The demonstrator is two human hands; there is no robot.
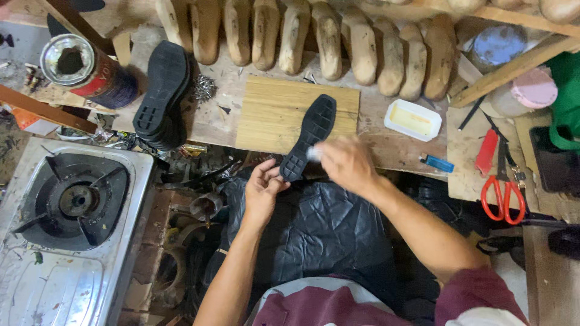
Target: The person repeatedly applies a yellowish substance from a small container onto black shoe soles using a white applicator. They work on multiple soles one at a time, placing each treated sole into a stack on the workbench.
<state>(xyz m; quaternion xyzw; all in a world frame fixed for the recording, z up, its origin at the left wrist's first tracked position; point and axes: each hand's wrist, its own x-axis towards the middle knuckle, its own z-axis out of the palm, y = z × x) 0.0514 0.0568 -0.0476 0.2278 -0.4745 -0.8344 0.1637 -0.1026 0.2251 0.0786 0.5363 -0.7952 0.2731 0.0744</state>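
Observation:
A black rubber shoe sole (309,136) lies tread-up, slanting across the front of a small wooden board (272,108). My left hand (261,192) pinches the sole's heel end at the bench edge. My right hand (345,164), blurred with motion, is closed on a small pale object (313,154) pressed against the sole's side; what the object is I cannot tell.
A stack of black soles (162,93) stands left of the board. Wooden shoe lasts (362,45) line the back. A white tray (412,119), blue lighter (437,163) and red scissors (502,196) lie to the right. A gas stove (75,199) sits at left, a tin can (78,69) behind it.

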